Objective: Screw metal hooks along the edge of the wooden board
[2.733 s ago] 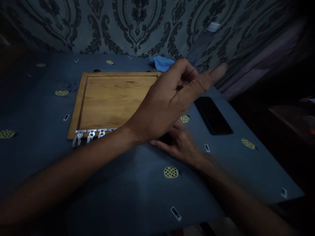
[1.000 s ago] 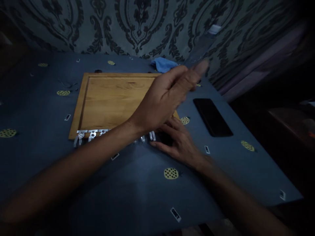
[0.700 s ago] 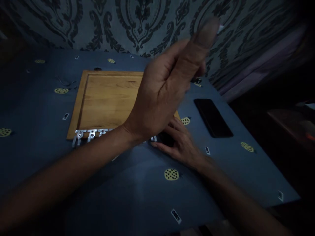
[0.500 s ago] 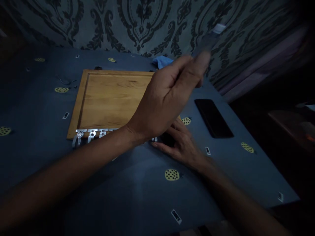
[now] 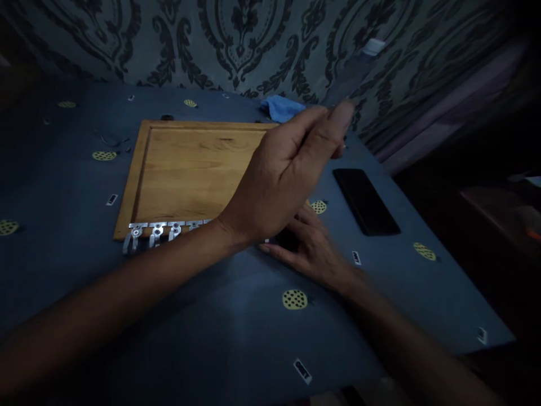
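Observation:
My left hand [image 5: 291, 163] is closed in front of the board's right part, its thumb up. From it rises a see-through grip with a white end [image 5: 374, 47], leaning to the upper right. It looks like a clear-handled screwdriver, but its lower part is hidden behind the hand. A framed wooden board [image 5: 190, 169] lies on the table with metal hooks [image 5: 157, 232] screwed along its near edge. Below my left hand, my right hand [image 5: 315, 248] has thumb and fingers curled at the board's near right corner, by a hook. What it pinches there is mostly hidden.
A black phone [image 5: 366, 202] lies right of the board. Behind the board is a blue cloth [image 5: 282, 108] near the patterned wall [image 5: 243, 45]. Small dark bits [image 5: 112, 139] lie to the left. The cloth-covered table [image 5: 236, 327] ends at a slanting right edge.
The thumb of my left hand sits slightly lower against the see-through grip, and less blur shows on the hand. My right hand stays at the board's corner. The view has shifted a little.

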A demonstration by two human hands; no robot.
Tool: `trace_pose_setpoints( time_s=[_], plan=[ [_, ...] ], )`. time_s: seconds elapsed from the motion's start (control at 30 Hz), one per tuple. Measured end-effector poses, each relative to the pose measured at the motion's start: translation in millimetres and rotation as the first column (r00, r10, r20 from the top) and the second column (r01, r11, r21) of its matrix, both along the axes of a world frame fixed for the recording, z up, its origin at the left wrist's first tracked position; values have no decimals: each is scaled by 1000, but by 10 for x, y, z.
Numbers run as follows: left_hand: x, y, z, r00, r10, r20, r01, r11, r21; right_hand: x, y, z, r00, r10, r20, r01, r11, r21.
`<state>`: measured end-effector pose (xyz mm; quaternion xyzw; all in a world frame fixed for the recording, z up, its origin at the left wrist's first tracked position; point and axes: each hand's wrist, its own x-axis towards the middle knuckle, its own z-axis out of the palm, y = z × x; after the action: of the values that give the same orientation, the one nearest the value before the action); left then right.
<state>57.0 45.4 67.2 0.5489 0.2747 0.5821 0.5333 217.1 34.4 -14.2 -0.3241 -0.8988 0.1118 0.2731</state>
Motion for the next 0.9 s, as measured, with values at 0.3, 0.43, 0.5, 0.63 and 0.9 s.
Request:
trace_pose_setpoints(
  time_s=[0.3, 0.43, 0.5, 0.63, 0.9],
  plan=[
    [-28, -1, -5, 998, -11, -68, 15, 998, 56, -4, -18, 0, 999, -42, 16, 42, 999, -26],
    [-40, 24, 6, 999, -32, -33, 31, 999, -8, 5, -4, -14, 1000, -20, 20, 20, 1000, -4],
    [-34, 28, 5, 998, -58, -21, 57, 998, -24, 5, -3, -18, 1000, -16, 19, 16, 1000, 10],
    [-14, 29, -28, 992, -128, -20, 128, 991, 27, 0, -14, -14, 999, -35, 15, 34, 999, 19],
    [-53, 80, 6, 937, -349, -14, 349, 935, 60, 4, -19, -27, 998, -56, 22, 56, 998, 26]
  ],
)
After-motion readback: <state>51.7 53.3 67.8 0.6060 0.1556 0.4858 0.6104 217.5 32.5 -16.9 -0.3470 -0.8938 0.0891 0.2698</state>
